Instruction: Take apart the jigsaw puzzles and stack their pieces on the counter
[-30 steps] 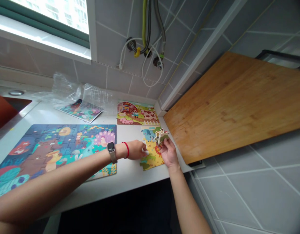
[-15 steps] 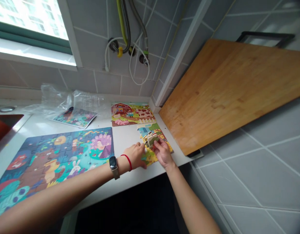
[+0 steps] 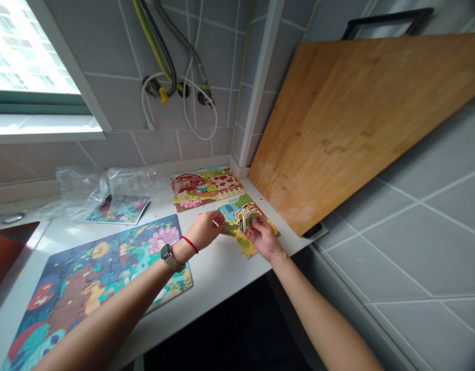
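My right hand point(image 3: 265, 238) grips a small stack of jigsaw puzzle pieces point(image 3: 246, 216) between thumb and fingers, with pale cut edges showing. Beneath and around the stack lies a partly assembled animal puzzle point(image 3: 248, 248), yellow and green with a blue animal at its upper left; my hand and the stack hide some of it. To its left, my left hand point(image 3: 205, 230) is raised slightly over the counter, fingers curled in a pinch. A thin white edge shows between them, seemingly a puzzle piece, mostly hidden.
Behind lies a farm puzzle point(image 3: 206, 186). A large forest puzzle point(image 3: 117, 257) covers the left of the white counter point(image 3: 212, 281). Further back are a picture sheet point(image 3: 119, 210) and clear plastic bags point(image 3: 106, 188). A wooden board point(image 3: 349, 129) leans at the right, beside the wall.
My left hand has lifted from the animal puzzle's lower left edge and moved left, its fingers now curled. The right hand still holds the stack. The camera view has shifted.
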`<state>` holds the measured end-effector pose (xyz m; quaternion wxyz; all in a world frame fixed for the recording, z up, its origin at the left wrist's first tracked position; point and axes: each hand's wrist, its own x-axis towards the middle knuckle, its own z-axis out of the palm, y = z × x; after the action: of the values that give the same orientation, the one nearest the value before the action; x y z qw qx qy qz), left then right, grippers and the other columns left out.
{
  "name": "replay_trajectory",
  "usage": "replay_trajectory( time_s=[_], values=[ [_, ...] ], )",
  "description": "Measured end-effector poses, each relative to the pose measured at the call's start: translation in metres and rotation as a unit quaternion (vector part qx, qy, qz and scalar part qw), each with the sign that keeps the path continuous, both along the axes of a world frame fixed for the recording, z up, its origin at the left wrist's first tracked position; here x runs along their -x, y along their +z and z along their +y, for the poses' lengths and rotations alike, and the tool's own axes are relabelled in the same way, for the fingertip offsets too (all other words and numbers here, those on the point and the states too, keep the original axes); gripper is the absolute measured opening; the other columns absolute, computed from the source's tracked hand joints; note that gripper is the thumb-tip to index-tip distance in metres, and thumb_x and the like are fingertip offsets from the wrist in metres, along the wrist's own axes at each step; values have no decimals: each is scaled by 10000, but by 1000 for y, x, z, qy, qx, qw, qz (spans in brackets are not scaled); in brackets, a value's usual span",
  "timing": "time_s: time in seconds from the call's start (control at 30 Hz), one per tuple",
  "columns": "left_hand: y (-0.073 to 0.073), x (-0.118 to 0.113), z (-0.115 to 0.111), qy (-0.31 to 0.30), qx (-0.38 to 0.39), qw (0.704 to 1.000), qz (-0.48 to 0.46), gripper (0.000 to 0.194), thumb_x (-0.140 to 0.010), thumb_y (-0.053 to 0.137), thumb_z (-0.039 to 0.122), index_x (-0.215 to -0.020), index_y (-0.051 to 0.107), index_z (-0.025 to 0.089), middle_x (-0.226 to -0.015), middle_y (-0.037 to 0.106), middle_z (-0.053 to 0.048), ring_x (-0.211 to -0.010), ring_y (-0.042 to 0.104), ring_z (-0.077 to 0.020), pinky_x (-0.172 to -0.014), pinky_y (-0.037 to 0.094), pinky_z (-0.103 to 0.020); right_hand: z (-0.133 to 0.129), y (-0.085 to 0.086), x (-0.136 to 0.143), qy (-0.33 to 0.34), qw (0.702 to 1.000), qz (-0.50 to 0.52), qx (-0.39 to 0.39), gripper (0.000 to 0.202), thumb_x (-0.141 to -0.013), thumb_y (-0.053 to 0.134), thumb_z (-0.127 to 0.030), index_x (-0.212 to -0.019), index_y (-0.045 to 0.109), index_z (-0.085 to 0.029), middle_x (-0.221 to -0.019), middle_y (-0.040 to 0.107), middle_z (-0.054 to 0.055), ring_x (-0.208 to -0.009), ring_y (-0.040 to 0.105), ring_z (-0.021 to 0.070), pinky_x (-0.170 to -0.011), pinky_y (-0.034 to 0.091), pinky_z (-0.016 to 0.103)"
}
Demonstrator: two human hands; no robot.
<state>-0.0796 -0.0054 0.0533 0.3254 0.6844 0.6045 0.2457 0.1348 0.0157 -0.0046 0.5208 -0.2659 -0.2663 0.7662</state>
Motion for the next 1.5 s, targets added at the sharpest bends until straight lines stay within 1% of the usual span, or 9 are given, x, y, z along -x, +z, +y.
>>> replay_trajectory(
  time_s=[0.23, 0.4, 0.57, 0.8, 0.9, 1.03, 1.17, 1.37, 1.5],
  values=[
    [-11, 11, 6, -19, 28, 997, -64, 148, -796, 684, 297, -741, 600, 189, -717, 737, -32, -675, 730, -193, -605, 519, -260, 2, -1, -3, -49, 998, 26, -5, 207, -837, 745, -176, -1023, 700, -254, -1013, 771, -10, -883, 703, 165, -798, 570, 322],
    [-10, 4, 7, 41, 45, 982, -181, 238, -792, 704, 366, -784, 553, 183, -703, 704, -33, -702, 748, -209, -587, 567, -266, 1, 1, -2, -17, 999, 18, -23, 211, -834, 746, -194, -1032, 709, -258, -1050, 768, 0, -947, 700, 184, -838, 558, 337],
    [-18, -19, -2, 35, 76, 944, -320, 345, -785, 730, 455, -868, 542, 178, -764, 718, -36, -754, 727, -183, -675, 612, -303, -2, 3, 2, 14, 998, -19, -61, 246, -816, 785, -270, -1053, 724, -244, -1062, 771, 26, -1051, 689, 236, -937, 536, 393],
    [-35, -39, -14, 58, 96, 884, -454, 497, -716, 797, 557, -889, 512, 188, -765, 699, 2, -788, 714, -164, -748, 615, -327, -1, 1, 3, -1, 999, -18, -39, 210, -820, 791, -274, -1017, 726, -240, -1029, 773, 23, -1023, 694, 235, -893, 559, 368],
    [-40, -42, -15, 85, 94, 877, -464, 526, -693, 810, 571, -878, 498, 191, -800, 708, -5, -797, 714, -156, -747, 609, -304, -1, 0, 1, -12, 999, -16, -30, 185, -815, 798, -250, -985, 727, -229, -999, 776, 17, -944, 702, 208, -841, 564, 333],
    [-42, -43, -14, 131, 95, 882, -442, 545, -662, 824, 576, -843, 480, 193, -758, 695, -6, -784, 720, -169, -734, 609, -308, -1, -1, -1, -22, 999, -13, -28, 203, -815, 801, -269, -1001, 729, -236, -1021, 775, 16, -960, 699, 210, -842, 559, 336],
    [-43, -44, -12, 155, 72, 860, -481, 560, -626, 863, 562, -828, 503, 183, -739, 677, 1, -741, 710, -163, -731, 615, -331, -3, 3, 3, -10, 998, -39, -45, 255, -790, 823, -281, -1028, 740, -242, -1035, 773, 18, -990, 693, 220, -874, 541, 339],
    [-41, -44, -13, 106, 88, 819, -557, 547, -599, 917, 487, -845, 537, 178, -794, 694, 2, -782, 704, -145, -798, 610, -334, -6, 3, 5, -15, 997, -54, -59, 267, -784, 832, -353, -1022, 757, -257, -1013, 764, 11, -980, 680, 212, -839, 530, 321],
    [-42, -41, -11, 71, 101, 820, -559, 503, -627, 910, 459, -862, 564, 180, -837, 711, 1, -816, 713, -146, -833, 604, -331, -5, 2, 2, -4, 997, -64, -33, 268, -780, 837, -376, -1009, 753, -265, -957, 755, 1, -878, 673, 184, -758, 533, 300]
  ],
)
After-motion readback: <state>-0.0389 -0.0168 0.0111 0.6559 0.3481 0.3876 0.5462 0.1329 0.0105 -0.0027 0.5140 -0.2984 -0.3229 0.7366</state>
